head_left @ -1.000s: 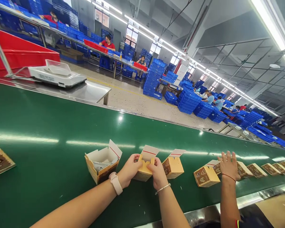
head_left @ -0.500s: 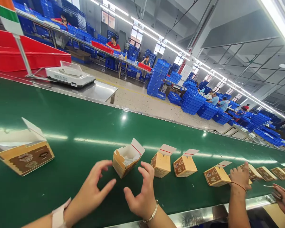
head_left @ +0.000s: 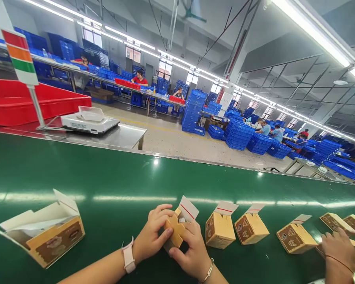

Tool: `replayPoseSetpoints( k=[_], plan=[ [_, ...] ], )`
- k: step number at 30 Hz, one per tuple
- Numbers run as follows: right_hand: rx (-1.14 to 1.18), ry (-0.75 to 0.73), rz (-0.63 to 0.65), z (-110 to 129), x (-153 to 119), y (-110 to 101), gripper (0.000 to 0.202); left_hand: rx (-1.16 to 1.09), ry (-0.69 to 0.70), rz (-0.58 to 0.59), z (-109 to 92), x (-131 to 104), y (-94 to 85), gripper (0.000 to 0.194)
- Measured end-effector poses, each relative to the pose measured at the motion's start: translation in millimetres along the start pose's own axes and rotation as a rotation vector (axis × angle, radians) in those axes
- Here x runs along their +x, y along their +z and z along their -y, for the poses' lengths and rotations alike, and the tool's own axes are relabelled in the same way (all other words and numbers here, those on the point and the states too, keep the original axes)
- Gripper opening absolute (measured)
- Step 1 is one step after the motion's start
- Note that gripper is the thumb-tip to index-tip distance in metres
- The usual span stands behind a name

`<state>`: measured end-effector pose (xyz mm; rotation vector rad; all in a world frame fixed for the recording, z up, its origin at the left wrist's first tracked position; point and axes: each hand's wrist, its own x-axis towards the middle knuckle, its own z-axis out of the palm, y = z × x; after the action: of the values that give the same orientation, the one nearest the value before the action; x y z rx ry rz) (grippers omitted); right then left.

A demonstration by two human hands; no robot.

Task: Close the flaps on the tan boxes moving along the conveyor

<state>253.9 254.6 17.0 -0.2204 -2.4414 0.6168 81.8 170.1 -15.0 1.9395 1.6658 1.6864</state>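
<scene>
Between my two hands is a small tan cardboard box (head_left: pixel 175 232) on the green belt, its white flap with a red line raised at the back. My left hand (head_left: pixel 155 232) grips its left side, thumb on the tan front flap. From the right, my right hand (head_left: pixel 191 244) has its fingers and thumb round the other side. Something whitish shows inside behind the folded flap; most of the box is covered by my fingers. At the left, an open brown-and-tan box (head_left: pixel 59 242) holds a whitish bag.
Right of my hands stand several tan boxes (head_left: pixel 220 230) with raised white flaps. Another person's hand (head_left: pixel 339 248) is over boxes farther right. Across the green conveyor belt (head_left: pixel 112 169) are a white scale (head_left: pixel 90 124) and a red bin (head_left: pixel 47 104).
My hands have closed in on the small box from both sides, and its front flap is now folded over. The boxes have shifted right and lower in view.
</scene>
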Motion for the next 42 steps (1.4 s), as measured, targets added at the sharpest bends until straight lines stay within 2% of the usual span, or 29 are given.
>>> replayPoseSetpoints(
  k=[2,5,8,10,11,13,16,19,22,26,28,31,35,37,38,40,42],
  plan=[
    [0.079,-0.07,-0.094,-4.3,1.7,2.2,0.036,0.025,0.04,-0.01,-5.0,8.1,5.5,0.037],
    [0.081,-0.027,-0.309,-4.8,-4.2,6.7,0.023,0.033,0.025,-0.013,-18.6,12.9,15.2,0.035],
    [0.129,0.159,-0.561,-2.5,-15.4,11.3,0.015,0.022,-0.198,-0.043,-34.5,11.5,24.5,0.034],
    [0.285,0.318,-0.636,-2.7,-19.9,14.4,0.022,-0.041,-0.422,-0.097,-42.3,13.0,28.1,0.033],
    [0.38,0.391,-0.65,-3.7,-20.5,15.7,0.028,-0.104,-0.521,-0.108,-44.8,15.7,28.9,0.036],
    [0.531,0.509,-0.675,-7.0,-18.8,16.8,0.039,-0.276,-0.637,-0.05,-46.9,24.4,28.7,0.05],
    [0.62,0.656,-0.686,-11.6,-13.1,13.7,0.057,-0.485,-0.696,0.077,-45.5,39.0,27.7,0.067],
    [0.66,0.752,-0.706,-11.3,-8.2,6.0,0.064,-0.513,-0.8,0.063,-45.9,47.6,29.7,0.08],
    [0.767,0.842,-0.704,-6.8,-4.5,-3.7,0.061,-0.65,-0.923,0.119,-52.7,52.2,34.7,0.074],
    [0.916,0.957,-0.597,-2.2,-2.1,-15.7,0.047,-0.888,-1.145,0.216,-62.5,58.6,43.9,0.055],
    [0.93,0.987,-0.58,-3.3,-2.8,-19.8,0.043,-0.918,-1.234,0.241,-63.3,61.1,50.5,0.053],
    [0.864,1.0,-0.586,-10.3,-4.9,-24.7,0.042,-0.933,-1.292,0.271,-62.6,67.0,63.5,0.054],
    [0.808,1.019,-0.568,-25.4,-6.2,-32.9,0.042,-0.873,-1.282,0.253,-73.3,85.0,76.3,0.054],
    [0.802,1.012,-0.581,-30.9,-9.5,-38.3,0.048,-0.805,-1.229,0.18,-84.2,85.7,73.4,0.056],
    [0.747,1.0,-0.614,-31.8,-13.0,-40.9,0.053,-0.759,-1.181,0.143,-88.9,78.5,68.3,0.057],
    [0.455,0.921,-0.749,-28.0,-23.7,-43.4,0.065,-0.64,-1.004,0.108,-92.5,43.4,50.3,0.054],
    [-0.008,0.695,-0.86,-15.9,-37.3,-39.3,0.073,-0.45,-0.583,0.222,-83.9,-16.8,23.9,0.04]
  ],
)
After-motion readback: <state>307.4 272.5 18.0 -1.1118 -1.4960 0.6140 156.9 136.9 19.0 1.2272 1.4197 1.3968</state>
